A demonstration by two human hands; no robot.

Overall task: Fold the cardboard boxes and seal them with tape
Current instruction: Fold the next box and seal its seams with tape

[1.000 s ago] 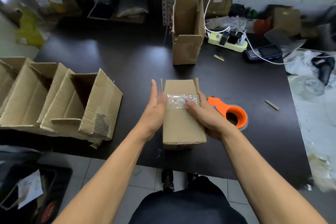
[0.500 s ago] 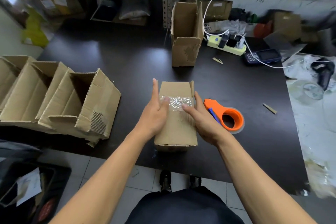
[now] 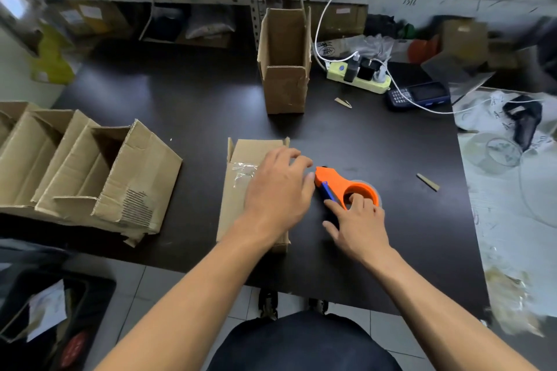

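right hand [image 3: 358, 229] is already on the orange tape dispenser [image 3: 346, 187], fingers loosely spread over its ring, touching but not really gripping yet. Its long axis runs up-left from that hand, nose toward the box [image 3: 241, 190], which sits just to the left. Left hand [image 3: 278, 190] lies open and flat on the box, pinning it down, so I'd guess the right one picks up the tape

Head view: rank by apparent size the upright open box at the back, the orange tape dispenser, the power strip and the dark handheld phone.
1. upright open box
2. orange tape dispenser
3. power strip and handheld phone: look alike, unranked.
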